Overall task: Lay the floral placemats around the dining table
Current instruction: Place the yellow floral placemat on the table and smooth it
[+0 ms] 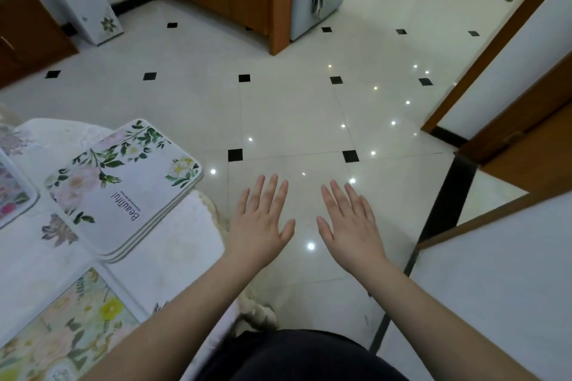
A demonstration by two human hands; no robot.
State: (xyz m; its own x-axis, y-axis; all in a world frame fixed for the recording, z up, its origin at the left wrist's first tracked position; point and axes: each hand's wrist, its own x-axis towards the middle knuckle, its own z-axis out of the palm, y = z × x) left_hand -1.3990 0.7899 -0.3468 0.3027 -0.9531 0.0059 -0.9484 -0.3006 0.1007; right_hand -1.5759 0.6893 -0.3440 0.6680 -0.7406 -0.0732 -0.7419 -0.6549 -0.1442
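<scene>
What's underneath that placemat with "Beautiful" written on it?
Under the "Beautiful" placemat, edges of more stacked placemats show, resting on the white tablecloth. Their patterns are covered.

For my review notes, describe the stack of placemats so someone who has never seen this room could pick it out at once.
Start at the table with the pale flowered cloth in the lower left. The stack of placemats lies at its far corner, one corner jutting over the edge, left of the open left hand. Unlike the single mats beside it, it is several layers thick, and the top mat is printed "Beautiful".

Yellow-flowered placemat (62, 331) and pink-flowered mat (12, 192) cut off by left edge.
</scene>
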